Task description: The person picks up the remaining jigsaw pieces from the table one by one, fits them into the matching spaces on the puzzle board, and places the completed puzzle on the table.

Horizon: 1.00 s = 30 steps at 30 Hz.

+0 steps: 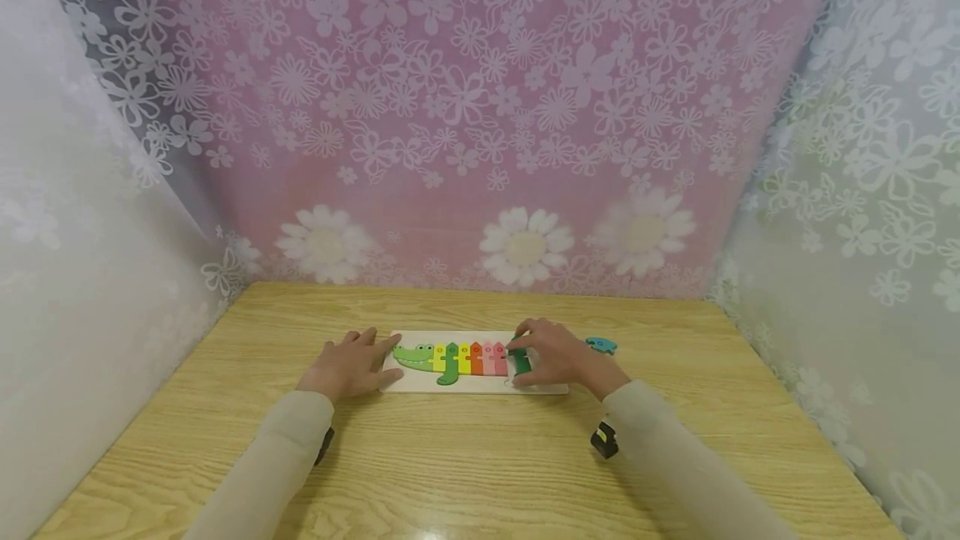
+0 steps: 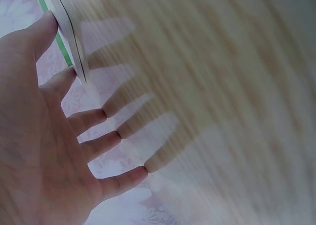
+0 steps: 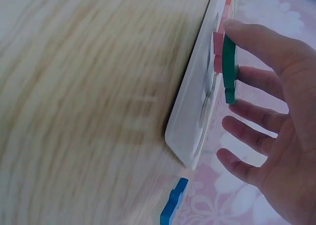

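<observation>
A pale wooden puzzle board (image 1: pixel 480 337) lies on the table, with a light-green crocodile head (image 1: pixel 414 358) at its left end. Yellow, green, orange and pink body pieces (image 1: pixel 476 359) follow it in a row. My left hand (image 1: pixel 352 367) rests at the board's left end, its thumb and index finger touching the edge and the other fingertips on the table. Above the right part of the board, my right hand (image 1: pixel 555 354) pinches a dark-green puzzle piece (image 3: pixel 229 69) between thumb and fingers. In the right wrist view that piece is tilted over the bare recess beside the pink pieces.
A blue puzzle piece (image 1: pixel 602 345) lies on the wooden table (image 1: pixel 465 457), off the board's right end. Flower-patterned cloth (image 1: pixel 465 107) hangs behind the table and along both sides. Black straps (image 1: pixel 604 440) show at the wrists.
</observation>
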Each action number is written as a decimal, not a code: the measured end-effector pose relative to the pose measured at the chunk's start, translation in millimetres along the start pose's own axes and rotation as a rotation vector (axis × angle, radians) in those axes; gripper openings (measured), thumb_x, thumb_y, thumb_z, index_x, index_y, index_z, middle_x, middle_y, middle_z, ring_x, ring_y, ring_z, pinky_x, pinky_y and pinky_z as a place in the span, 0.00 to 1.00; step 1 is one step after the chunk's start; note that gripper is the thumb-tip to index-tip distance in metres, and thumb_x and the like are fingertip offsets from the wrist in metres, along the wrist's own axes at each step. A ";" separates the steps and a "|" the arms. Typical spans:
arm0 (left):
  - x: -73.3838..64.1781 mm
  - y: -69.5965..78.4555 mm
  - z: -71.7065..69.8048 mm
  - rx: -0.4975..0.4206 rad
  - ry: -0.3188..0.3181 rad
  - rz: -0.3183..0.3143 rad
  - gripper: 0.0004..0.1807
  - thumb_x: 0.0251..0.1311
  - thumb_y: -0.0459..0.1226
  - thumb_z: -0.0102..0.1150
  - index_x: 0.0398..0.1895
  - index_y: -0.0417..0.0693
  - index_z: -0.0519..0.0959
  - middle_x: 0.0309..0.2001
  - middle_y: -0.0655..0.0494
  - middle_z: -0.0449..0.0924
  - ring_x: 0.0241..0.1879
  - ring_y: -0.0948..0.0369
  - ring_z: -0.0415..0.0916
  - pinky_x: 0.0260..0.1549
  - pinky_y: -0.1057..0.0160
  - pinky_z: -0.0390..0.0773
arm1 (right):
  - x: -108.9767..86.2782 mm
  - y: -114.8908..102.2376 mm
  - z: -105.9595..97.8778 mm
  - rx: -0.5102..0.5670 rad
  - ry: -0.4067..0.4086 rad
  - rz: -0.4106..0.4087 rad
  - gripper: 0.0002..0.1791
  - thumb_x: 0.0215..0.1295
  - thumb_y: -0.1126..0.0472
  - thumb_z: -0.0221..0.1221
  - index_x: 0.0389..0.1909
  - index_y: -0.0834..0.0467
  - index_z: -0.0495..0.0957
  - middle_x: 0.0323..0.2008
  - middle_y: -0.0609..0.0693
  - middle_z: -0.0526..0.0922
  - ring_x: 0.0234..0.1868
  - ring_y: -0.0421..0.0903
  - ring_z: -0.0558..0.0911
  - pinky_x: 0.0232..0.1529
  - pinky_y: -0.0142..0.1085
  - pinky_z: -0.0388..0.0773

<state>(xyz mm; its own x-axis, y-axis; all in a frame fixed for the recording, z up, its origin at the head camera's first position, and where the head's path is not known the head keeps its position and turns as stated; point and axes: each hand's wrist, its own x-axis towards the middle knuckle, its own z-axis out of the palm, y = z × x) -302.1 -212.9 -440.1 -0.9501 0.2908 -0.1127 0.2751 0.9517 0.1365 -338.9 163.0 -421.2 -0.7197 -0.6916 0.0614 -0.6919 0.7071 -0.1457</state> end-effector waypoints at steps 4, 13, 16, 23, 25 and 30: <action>-0.2 0.2 -0.2 -0.002 0.002 -0.001 0.42 0.71 0.69 0.45 0.82 0.64 0.58 0.80 0.38 0.57 0.77 0.33 0.57 0.67 0.19 0.56 | 1.5 -2.7 1.0 -0.001 -0.008 0.023 0.31 0.59 0.42 0.73 0.61 0.53 0.84 0.59 0.57 0.80 0.56 0.57 0.78 0.54 0.58 0.80; -0.4 0.5 -0.2 0.012 0.008 0.006 0.42 0.71 0.69 0.45 0.82 0.64 0.58 0.80 0.38 0.57 0.77 0.33 0.58 0.66 0.19 0.57 | 5.5 -6.5 3.0 -0.056 -0.010 0.046 0.30 0.57 0.38 0.73 0.57 0.50 0.86 0.58 0.55 0.82 0.55 0.54 0.78 0.51 0.55 0.81; 0.1 0.2 0.1 0.013 0.005 0.007 0.42 0.71 0.69 0.44 0.83 0.64 0.57 0.80 0.38 0.57 0.77 0.33 0.58 0.66 0.19 0.57 | 5.7 -7.8 3.4 -0.050 -0.015 0.050 0.30 0.57 0.38 0.72 0.57 0.50 0.86 0.58 0.55 0.82 0.55 0.54 0.78 0.52 0.55 0.81; 0.7 -0.4 1.3 0.018 0.004 0.004 0.42 0.71 0.69 0.44 0.83 0.64 0.57 0.81 0.39 0.56 0.77 0.34 0.57 0.67 0.19 0.57 | 7.7 -7.9 7.6 -0.067 -0.014 0.041 0.31 0.57 0.38 0.72 0.58 0.49 0.86 0.58 0.54 0.82 0.54 0.54 0.78 0.49 0.53 0.82; 0.3 -0.3 1.3 0.011 0.007 0.005 0.42 0.70 0.69 0.44 0.82 0.64 0.58 0.80 0.39 0.57 0.77 0.34 0.58 0.67 0.19 0.57 | 8.1 -7.5 8.9 -0.070 -0.013 0.037 0.32 0.56 0.38 0.72 0.58 0.50 0.86 0.58 0.55 0.82 0.54 0.54 0.78 0.49 0.53 0.82; -0.5 0.0 0.6 0.001 0.008 0.005 0.42 0.71 0.69 0.45 0.82 0.64 0.58 0.80 0.38 0.57 0.77 0.33 0.57 0.67 0.19 0.56 | 9.1 -7.3 10.0 -0.073 -0.008 0.037 0.33 0.56 0.37 0.72 0.59 0.50 0.86 0.58 0.55 0.82 0.53 0.55 0.78 0.47 0.53 0.82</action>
<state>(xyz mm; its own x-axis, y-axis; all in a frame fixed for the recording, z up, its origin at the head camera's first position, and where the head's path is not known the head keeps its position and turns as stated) -301.5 -213.0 -440.7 -0.9499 0.2944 -0.1046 0.2796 0.9505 0.1358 -339.8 150.1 -429.5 -0.7446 -0.6657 0.0490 -0.6674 0.7409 -0.0754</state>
